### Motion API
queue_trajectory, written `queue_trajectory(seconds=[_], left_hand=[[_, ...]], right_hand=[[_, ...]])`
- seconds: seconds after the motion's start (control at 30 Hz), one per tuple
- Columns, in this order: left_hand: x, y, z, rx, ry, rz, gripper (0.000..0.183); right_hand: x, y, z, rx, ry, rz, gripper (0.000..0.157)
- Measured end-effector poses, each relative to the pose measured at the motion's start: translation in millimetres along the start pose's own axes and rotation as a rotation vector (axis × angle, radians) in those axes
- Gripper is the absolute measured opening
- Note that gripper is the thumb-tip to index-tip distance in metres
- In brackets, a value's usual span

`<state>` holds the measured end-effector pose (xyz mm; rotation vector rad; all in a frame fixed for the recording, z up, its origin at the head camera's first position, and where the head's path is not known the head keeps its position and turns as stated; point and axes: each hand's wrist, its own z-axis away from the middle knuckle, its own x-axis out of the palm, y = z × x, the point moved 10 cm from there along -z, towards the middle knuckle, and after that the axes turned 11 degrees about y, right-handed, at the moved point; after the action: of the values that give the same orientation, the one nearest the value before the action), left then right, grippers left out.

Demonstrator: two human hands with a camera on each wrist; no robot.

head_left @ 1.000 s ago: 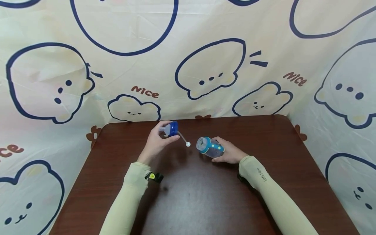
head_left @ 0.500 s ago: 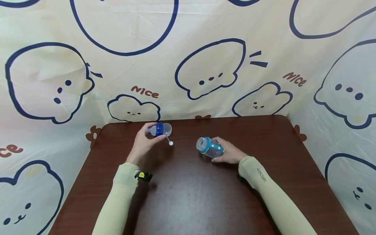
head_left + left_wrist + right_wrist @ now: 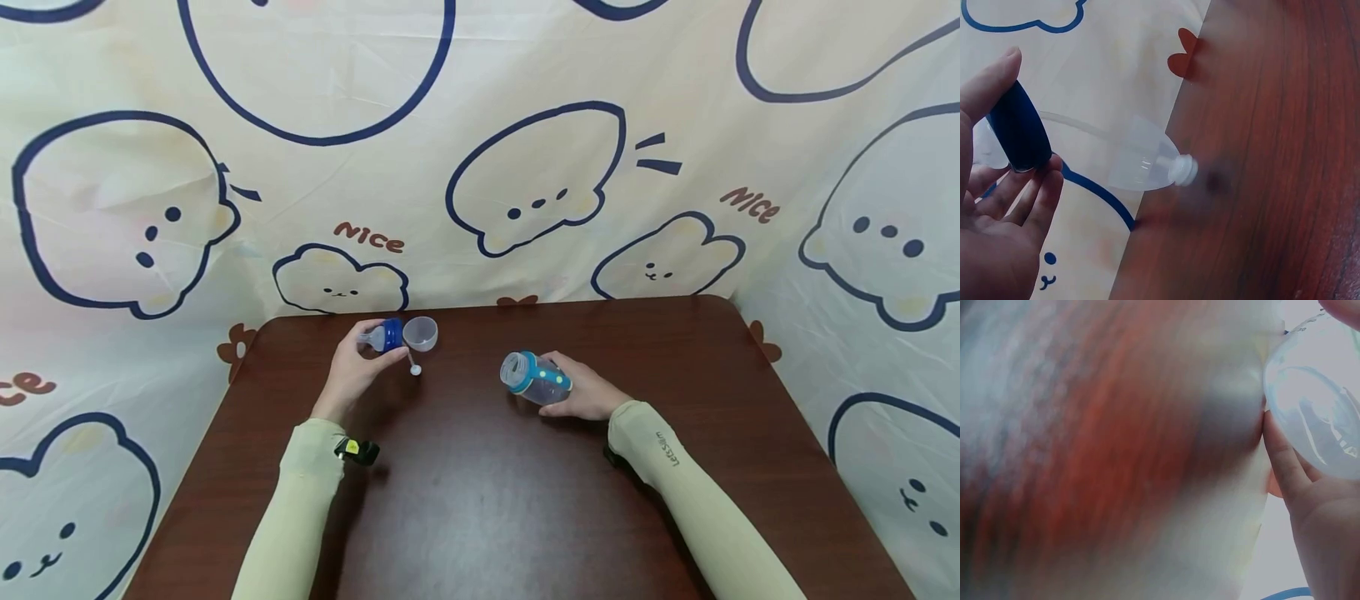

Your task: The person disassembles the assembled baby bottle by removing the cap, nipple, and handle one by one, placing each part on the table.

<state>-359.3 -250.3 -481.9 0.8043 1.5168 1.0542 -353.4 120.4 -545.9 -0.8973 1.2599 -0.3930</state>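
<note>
My left hand [image 3: 348,371] pinches a baby bottle's blue nipple collar [image 3: 392,334] between thumb and fingers, over the table's far left part. Its clear nipple [image 3: 371,338] points left. A thin straw [image 3: 1072,123] hangs from the collar, ending in a white weighted tip [image 3: 416,370]. Just right of the collar is a clear dome cap [image 3: 422,333], overlapped by the straw in the left wrist view. My right hand [image 3: 588,388] grips a clear baby bottle [image 3: 546,385] with a teal dotted band, tilted with its uncovered mouth to the left. The right wrist view shows the bottle's base [image 3: 1313,403].
The dark brown wooden table [image 3: 480,500] spreads under both hands. A cream cloth [image 3: 525,192] with cartoon outlines hangs along its far edge and both sides. A black wrist strap [image 3: 358,451] sits on the left sleeve.
My left hand has moved left with the nipple collar and straw, and the dome cap now shows beside it. The right hand and the bottle have stayed almost in place.
</note>
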Motion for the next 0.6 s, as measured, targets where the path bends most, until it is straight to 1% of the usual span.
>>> queue_trajectory(seconds=[0.17, 0.3, 0.43, 0.6], left_hand=[[0.8, -3.1, -2.0, 0.0, -0.004, 0.009, 0.081], [0.2, -10.6, -4.1, -0.017, -0.017, 0.01, 0.081], [-4.6, -18.9, -5.0, -0.032, -0.018, 0.012, 0.081], [-12.7, -25.6, -7.0, -0.024, -0.009, 0.0, 0.083]], right_hand=[[-0.6, 1.9, 0.5, 0.014, 0.001, 0.007, 0.088], [-0.4, 3.5, -0.6, 0.022, 0.005, 0.005, 0.088], [0.2, 2.9, -1.3, 0.011, 0.0, 0.003, 0.088], [0.2, 3.5, -2.0, 0.011, 0.004, 0.003, 0.089]])
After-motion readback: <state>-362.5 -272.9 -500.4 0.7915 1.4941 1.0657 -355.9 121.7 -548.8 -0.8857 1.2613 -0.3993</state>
